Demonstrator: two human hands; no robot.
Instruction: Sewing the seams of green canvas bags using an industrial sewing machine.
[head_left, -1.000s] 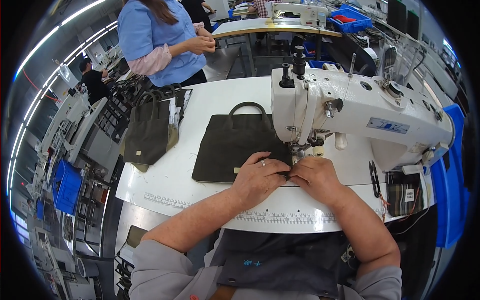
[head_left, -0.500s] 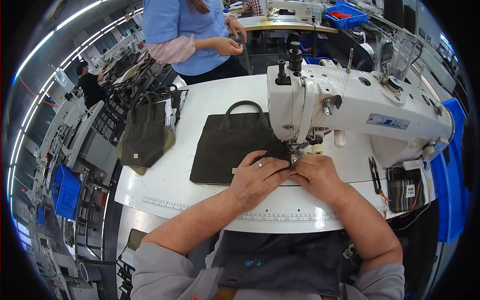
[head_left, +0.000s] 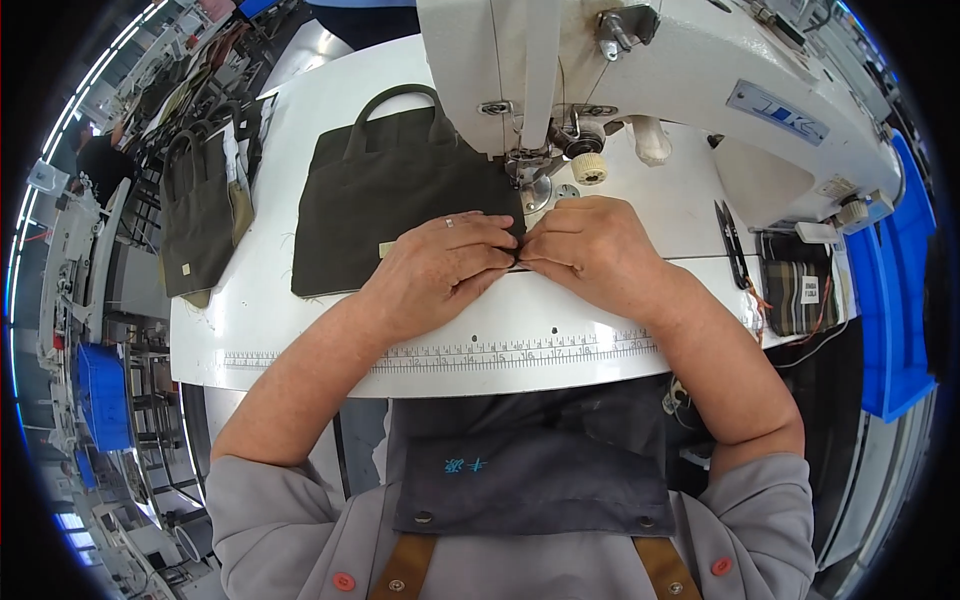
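A dark olive fabric handbag with a looped handle lies flat on the white machine table, a small pale tag near its lower edge. Its right side reaches the presser foot of the sewing machine. Just on the near side of that foot, my left hand rests partly over the bag, its fingers bent onto the lower right corner. From the other side my right hand pinches the same corner, thumb and fingers pressed together. The fingertips of both hands meet there and hide the fabric between them.
More olive bags lie stacked at the left. Black thread snips and a plaid cloth piece are at the right. A ruler strip runs along the near table edge. A blue bin stands beyond the right end.
My view has come closer and tilted down, so the person in blue is mostly out of frame. Both hands stay at the bag's corner, now a little farther from the presser foot.
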